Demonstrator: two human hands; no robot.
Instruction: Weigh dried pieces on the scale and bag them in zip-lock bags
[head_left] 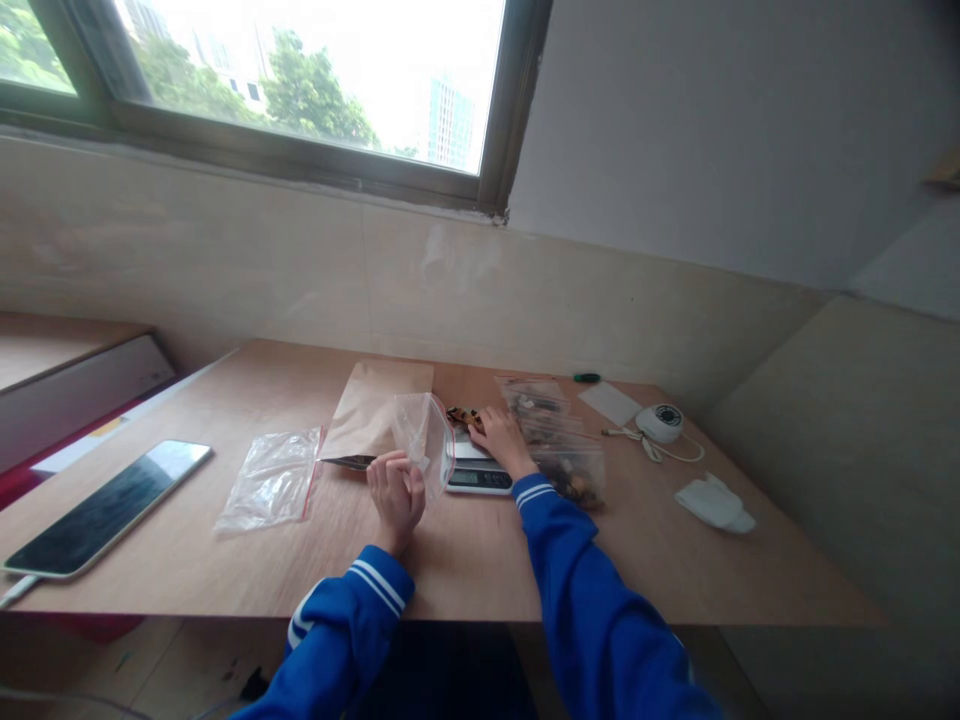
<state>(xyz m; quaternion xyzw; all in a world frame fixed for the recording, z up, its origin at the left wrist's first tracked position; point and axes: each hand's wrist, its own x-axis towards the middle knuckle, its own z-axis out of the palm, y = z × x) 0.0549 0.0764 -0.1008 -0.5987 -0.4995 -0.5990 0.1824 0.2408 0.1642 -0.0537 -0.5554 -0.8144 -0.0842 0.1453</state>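
Zip bag [427, 435], clear and empty-looking, is standing open on the counter [465, 550] just left of the digital scale [478, 468]. Left hand [396, 492] is gripping the bag's near edge, fingers curled shut on the plastic. Right hand [501, 435] is resting over the scale platform, fingers loosely bent, touching small brown pieces [463, 415] there; whether it is pinching one cannot be told. Filled bags [559, 440] are lying beside the right wrist. A kraft pouch [371, 410] is lying behind the zip bag.
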